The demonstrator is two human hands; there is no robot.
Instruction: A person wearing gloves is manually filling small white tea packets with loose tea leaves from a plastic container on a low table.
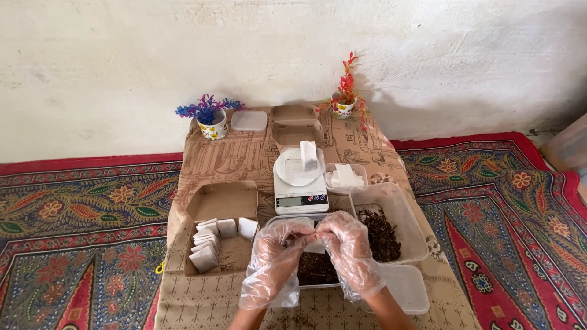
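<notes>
On the low cloth-covered table [244, 162], over the clear tub of dark dried leaves [318, 269], the gloved left hand [276, 253] and right hand [348, 247] meet, fingers pinched together on a small white sachet [315, 246] held between them.

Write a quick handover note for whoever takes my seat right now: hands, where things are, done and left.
Left hand and right hand, both in clear plastic gloves, pinch one small white paper sachet over the clear plastic tub of dark dried leaves.
Done: filled sachets stand in the open brown cardboard box.
Left: empty sachets wait in the small clear tray; one sits on the white digital scale.
</notes>
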